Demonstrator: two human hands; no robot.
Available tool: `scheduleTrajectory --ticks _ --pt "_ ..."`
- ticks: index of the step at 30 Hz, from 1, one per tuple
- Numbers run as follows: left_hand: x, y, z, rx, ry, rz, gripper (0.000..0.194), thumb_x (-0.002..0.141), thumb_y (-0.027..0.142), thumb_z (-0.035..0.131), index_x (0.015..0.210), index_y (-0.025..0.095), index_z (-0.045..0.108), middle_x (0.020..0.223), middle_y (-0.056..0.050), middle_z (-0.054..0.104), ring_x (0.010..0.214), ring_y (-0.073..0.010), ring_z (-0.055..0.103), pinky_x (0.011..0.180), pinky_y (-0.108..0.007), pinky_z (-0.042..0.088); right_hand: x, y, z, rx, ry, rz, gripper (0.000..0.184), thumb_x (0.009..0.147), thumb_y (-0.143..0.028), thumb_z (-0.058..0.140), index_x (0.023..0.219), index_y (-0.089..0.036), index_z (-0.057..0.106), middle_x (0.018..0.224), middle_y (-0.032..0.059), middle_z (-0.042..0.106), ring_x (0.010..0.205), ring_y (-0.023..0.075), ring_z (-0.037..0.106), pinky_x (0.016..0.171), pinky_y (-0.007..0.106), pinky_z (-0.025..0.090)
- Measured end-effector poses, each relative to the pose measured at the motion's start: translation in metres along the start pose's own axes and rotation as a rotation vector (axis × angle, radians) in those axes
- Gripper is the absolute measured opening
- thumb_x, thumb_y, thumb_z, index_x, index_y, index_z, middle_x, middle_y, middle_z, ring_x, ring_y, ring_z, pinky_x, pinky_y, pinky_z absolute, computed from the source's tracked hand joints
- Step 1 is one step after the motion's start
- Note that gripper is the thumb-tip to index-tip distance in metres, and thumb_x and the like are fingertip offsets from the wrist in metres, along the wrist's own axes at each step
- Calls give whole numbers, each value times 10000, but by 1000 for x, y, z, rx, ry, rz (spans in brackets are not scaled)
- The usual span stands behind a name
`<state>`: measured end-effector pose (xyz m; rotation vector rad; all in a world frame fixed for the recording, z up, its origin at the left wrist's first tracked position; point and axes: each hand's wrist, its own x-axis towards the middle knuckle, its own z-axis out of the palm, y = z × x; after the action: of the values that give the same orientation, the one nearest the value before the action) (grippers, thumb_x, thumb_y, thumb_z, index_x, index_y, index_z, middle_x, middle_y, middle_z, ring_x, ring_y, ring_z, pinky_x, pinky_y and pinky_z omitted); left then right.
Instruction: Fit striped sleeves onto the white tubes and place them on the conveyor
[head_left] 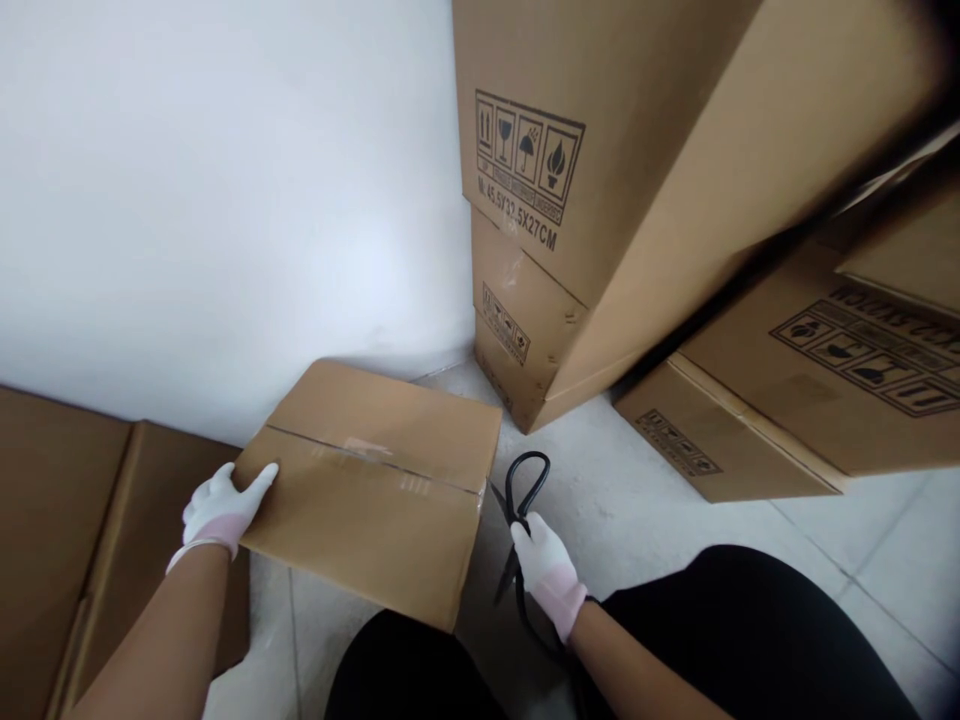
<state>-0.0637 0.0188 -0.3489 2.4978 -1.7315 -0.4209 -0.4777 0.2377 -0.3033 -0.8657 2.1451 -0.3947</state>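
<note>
A closed cardboard box (375,480) with clear tape along its top seam sits on the floor in front of me. My left hand (221,510), in a white glove, grips the box's left edge with the thumb on top. My right hand (547,570), also gloved, is closed around black scissors (521,500) just right of the box, their large loop handles pointing away from me.
Tall stacked cartons (600,200) with handling symbols stand at the back right. More cartons (810,390) lie to the right. Flattened cardboard (75,520) leans at the left. A white wall (225,200) is behind. My dark-trousered knees (750,640) are at the bottom.
</note>
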Motion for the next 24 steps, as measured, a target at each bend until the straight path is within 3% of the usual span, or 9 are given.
scheduleTrajectory --ticks 9,17,24 --pt "-2 2 5 -3 20 -50 967 783 783 353 1444 77 367 1417 -275 434 1340 -424 391 1086 -522 312 -8 4 1 -79 -5 6 195 936 -256 352 851 -211 522 937 78 667 815 163 604 694 231 401" --pt "-10 3 12 1 29 -82 955 805 795 272 1483 122 294 1475 -241 338 1362 -438 319 1101 -525 278 22 -14 8 -179 -20 -136 140 924 -222 460 850 -159 561 863 69 637 782 151 569 740 251 386" --pt "-10 4 11 -10 28 -74 950 805 788 301 1483 124 294 1482 -236 332 1366 -437 308 1097 -543 278 38 -19 16 -215 22 -157 219 957 -320 493 867 -139 577 804 15 593 714 127 543 729 279 428"
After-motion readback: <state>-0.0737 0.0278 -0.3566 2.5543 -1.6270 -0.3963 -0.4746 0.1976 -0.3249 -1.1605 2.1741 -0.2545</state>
